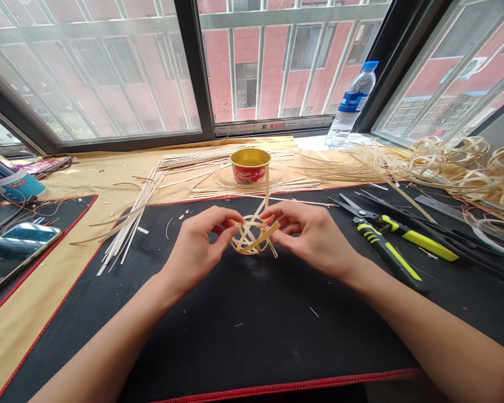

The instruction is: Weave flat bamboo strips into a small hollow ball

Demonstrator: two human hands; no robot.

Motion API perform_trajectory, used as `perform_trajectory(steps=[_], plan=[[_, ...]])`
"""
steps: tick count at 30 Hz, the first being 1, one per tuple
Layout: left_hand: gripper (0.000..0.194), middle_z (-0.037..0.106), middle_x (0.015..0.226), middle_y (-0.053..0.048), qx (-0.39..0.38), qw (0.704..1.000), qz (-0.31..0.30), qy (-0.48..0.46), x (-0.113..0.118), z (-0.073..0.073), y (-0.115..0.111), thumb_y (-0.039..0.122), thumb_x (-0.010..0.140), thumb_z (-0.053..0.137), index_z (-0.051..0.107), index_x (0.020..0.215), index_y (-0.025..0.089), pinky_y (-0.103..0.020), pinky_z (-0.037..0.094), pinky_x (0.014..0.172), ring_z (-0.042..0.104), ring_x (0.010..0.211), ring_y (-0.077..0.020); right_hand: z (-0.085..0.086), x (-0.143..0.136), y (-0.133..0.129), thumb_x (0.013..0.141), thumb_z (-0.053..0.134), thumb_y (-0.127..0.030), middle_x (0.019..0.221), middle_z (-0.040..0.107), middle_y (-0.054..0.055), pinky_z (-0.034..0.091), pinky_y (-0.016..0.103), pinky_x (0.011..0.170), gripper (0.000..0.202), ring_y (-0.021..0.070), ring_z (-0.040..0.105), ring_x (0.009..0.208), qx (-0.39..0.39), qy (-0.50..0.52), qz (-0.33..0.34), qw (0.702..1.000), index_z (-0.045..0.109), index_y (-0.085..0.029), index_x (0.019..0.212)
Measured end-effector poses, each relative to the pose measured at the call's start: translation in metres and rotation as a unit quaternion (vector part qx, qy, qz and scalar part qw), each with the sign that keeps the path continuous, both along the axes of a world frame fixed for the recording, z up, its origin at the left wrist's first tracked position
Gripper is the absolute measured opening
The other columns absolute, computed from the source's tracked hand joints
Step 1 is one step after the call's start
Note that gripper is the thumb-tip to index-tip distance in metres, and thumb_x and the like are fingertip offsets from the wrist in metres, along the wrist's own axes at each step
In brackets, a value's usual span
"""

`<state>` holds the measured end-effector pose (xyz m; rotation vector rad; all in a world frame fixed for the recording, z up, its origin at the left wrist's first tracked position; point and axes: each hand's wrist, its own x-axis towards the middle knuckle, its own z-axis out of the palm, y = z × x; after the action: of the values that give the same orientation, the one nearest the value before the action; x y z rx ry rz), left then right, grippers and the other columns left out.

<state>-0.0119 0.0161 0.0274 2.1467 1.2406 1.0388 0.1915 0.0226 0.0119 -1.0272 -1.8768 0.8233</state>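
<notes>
A small round ball woven from pale flat strips [251, 236] is between my hands, just above the black mat [252, 330]. My left hand [208, 238] pinches the ball's left side between thumb and fingers. On the other side, my right hand [304, 232] is closed at the ball's right edge, with a strip [258, 242] passing by its thumb. One loose strip end [267, 187] stands up from the ball toward the bowl, and shorter ends stick out at the lower right. The fingertips partly hide the weave.
Behind the ball stands a red and gold bowl [250, 167] among pale strips. Yellow-black pliers [386, 240] lie right, near coiled strips [457, 162]. A water bottle [353, 106] is by the window. Loose strips [130, 224] and a phone [19, 252] lie left.
</notes>
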Motion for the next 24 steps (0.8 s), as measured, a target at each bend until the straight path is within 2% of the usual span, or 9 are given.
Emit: perform_trajectory(steps=[5, 12, 21, 24], plan=[[0.012, 0.065, 0.079, 0.000, 0.044, 0.998, -0.003, 0.037, -0.0023, -0.0032, -0.0002, 0.013, 0.084, 0.059, 0.068, 0.091, 0.016, -0.018, 0.046, 0.068, 0.060, 0.072, -0.0091, -0.0008, -0.0001, -0.0020, 0.083, 0.056, -0.018, 0.092, 0.068, 0.006, 0.051, 0.019, 0.053, 0.014, 0.0129, 0.064, 0.073, 0.069, -0.047, -0.007, 0.996, 0.068, -0.016, 0.091], [0.029, 0.062, 0.083, -0.001, 0.124, 0.986, -0.032, 0.102, -0.0027, -0.0042, -0.0014, 0.007, 0.085, 0.055, 0.070, 0.104, 0.022, -0.017, 0.044, 0.064, 0.058, 0.073, -0.0088, -0.0029, -0.0005, -0.0007, 0.085, 0.056, -0.018, 0.090, 0.066, 0.005, 0.049, 0.021, 0.056, 0.016, 0.0136, 0.061, 0.074, 0.066, -0.072, -0.015, 0.995, 0.069, -0.018, 0.094], [0.033, 0.060, 0.082, 0.000, 0.148, 0.982, -0.029, 0.114, -0.0025, -0.0079, -0.0007, 0.004, 0.085, 0.054, 0.069, 0.108, 0.023, -0.017, 0.043, 0.064, 0.056, 0.070, -0.0071, -0.0047, -0.0006, 0.0002, 0.088, 0.052, -0.018, 0.090, 0.064, 0.007, 0.047, 0.025, 0.061, 0.016, 0.0149, 0.059, 0.074, 0.108, -0.124, -0.016, 0.986, 0.065, -0.015, 0.095], [0.036, 0.058, 0.082, 0.000, 0.159, 0.979, -0.037, 0.123, -0.0025, -0.0086, -0.0007, 0.003, 0.085, 0.052, 0.068, 0.110, 0.023, -0.017, 0.042, 0.063, 0.054, 0.068, -0.0067, -0.0054, -0.0010, -0.0007, 0.085, 0.057, -0.017, 0.092, 0.066, 0.007, 0.048, 0.025, 0.061, 0.015, 0.0140, 0.062, 0.072, 0.110, -0.128, -0.012, 0.986, 0.064, -0.015, 0.098]])
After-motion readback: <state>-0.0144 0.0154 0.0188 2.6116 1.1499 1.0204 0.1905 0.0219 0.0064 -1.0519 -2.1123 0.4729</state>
